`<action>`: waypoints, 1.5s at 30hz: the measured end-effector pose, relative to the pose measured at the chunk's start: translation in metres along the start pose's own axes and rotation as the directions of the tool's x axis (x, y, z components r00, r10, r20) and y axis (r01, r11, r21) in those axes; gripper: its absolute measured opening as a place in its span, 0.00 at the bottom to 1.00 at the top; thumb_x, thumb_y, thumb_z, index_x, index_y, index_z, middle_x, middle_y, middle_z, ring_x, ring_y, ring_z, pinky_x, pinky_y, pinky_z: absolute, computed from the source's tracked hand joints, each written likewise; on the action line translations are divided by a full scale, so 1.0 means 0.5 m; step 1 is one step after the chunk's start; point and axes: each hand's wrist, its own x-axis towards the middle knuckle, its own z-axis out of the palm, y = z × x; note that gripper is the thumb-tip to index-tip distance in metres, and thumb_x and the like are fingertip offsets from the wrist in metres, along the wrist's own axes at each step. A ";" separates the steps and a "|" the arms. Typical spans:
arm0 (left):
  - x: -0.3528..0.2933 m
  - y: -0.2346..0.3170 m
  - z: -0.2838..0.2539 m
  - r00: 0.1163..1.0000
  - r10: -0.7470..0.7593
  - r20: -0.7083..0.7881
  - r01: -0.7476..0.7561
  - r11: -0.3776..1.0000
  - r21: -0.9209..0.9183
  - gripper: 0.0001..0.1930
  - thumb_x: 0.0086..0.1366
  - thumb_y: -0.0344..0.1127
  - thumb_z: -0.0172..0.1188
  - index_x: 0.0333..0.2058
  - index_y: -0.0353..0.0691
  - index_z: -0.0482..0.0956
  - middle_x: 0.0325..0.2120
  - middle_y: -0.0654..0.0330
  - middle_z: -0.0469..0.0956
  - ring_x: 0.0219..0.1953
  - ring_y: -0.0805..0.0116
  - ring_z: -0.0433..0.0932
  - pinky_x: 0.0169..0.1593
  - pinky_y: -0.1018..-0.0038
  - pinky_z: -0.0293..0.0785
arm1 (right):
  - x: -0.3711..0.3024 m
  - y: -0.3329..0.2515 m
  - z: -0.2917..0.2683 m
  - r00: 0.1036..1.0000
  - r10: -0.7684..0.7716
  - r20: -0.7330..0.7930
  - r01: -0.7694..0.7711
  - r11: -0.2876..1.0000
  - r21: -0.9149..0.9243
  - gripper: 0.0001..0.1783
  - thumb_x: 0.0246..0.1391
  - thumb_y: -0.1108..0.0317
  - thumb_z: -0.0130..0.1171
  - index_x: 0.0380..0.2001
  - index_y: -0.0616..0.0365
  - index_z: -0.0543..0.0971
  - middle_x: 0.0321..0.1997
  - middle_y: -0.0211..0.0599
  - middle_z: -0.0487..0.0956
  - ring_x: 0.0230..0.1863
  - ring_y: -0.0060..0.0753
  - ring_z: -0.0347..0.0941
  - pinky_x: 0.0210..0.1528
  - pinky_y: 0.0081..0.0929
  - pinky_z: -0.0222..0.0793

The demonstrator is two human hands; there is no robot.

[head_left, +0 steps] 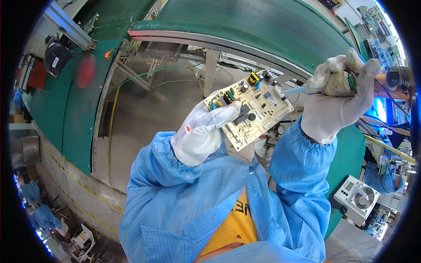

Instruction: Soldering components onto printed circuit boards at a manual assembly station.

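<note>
My left hand (199,127), in a white glove, grips a cream circuit board (258,118) by its left edge, thumb on top. The board is tilted and carries black, yellow, green and blue components. My right hand (337,101), also gloved in white, is closed around a hand tool with a beige, worn-looking body (340,84). A thin pale blue tip (293,90) sticks out of it toward the board's right edge. Whether the tip touches the board I cannot tell. The fingers hide part of the tool, and its exact kind is unclear.
A green conveyor (237,22) with a metal rail runs across the far side. Another green surface (66,105) lies left, with a black scanner-like device (57,57) above it. At right, a white box with a round fan grille (357,199) stands beside a green mat. Cables hang near my right wrist.
</note>
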 end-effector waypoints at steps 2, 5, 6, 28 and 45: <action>0.004 0.002 -0.013 1.000 0.026 -0.010 -0.025 0.998 0.060 0.18 0.65 0.30 0.57 0.52 0.30 0.70 0.46 0.53 0.77 0.45 0.64 0.79 0.51 0.71 0.78 | -0.003 -0.003 0.002 0.991 0.080 -0.110 -0.074 0.995 0.059 0.25 0.60 0.47 0.53 0.36 0.63 0.81 0.23 0.40 0.77 0.16 0.25 0.71 0.12 0.20 0.68; 0.004 0.005 -0.005 0.999 0.038 -0.033 -0.039 0.999 -0.035 0.18 0.65 0.30 0.56 0.52 0.30 0.70 0.45 0.52 0.77 0.45 0.63 0.79 0.51 0.70 0.78 | -0.008 -0.003 -0.009 1.000 0.018 0.009 -0.019 0.999 0.044 0.22 0.61 0.52 0.53 0.37 0.63 0.81 0.23 0.39 0.78 0.18 0.25 0.72 0.14 0.20 0.69; 0.003 0.009 0.001 0.999 0.037 -0.033 -0.038 0.999 -0.036 0.18 0.65 0.30 0.56 0.52 0.30 0.70 0.45 0.52 0.77 0.45 0.63 0.79 0.51 0.70 0.78 | -0.010 -0.003 -0.009 1.000 0.019 0.008 -0.019 0.999 0.042 0.22 0.61 0.52 0.53 0.37 0.63 0.81 0.23 0.39 0.78 0.18 0.25 0.72 0.14 0.20 0.69; 0.003 0.012 0.010 1.000 -0.001 0.014 0.002 0.996 -0.090 0.18 0.66 0.30 0.55 0.52 0.27 0.69 0.47 0.47 0.76 0.48 0.58 0.79 0.52 0.65 0.79 | 0.000 -0.004 -0.027 0.997 0.053 -0.049 -0.057 0.996 -0.071 0.28 0.59 0.45 0.52 0.33 0.64 0.81 0.23 0.38 0.78 0.22 0.25 0.75 0.20 0.22 0.72; 0.043 0.056 -0.123 0.976 0.218 -0.003 -0.218 0.976 0.024 0.24 0.57 0.18 0.54 0.54 0.32 0.68 0.45 0.52 0.78 0.47 0.64 0.78 0.51 0.73 0.75 | 0.047 -0.043 -0.132 0.867 0.376 0.327 -0.489 0.767 0.416 0.25 0.49 0.49 0.65 0.39 0.57 0.70 0.33 0.30 0.63 0.34 0.29 0.58 0.35 0.25 0.58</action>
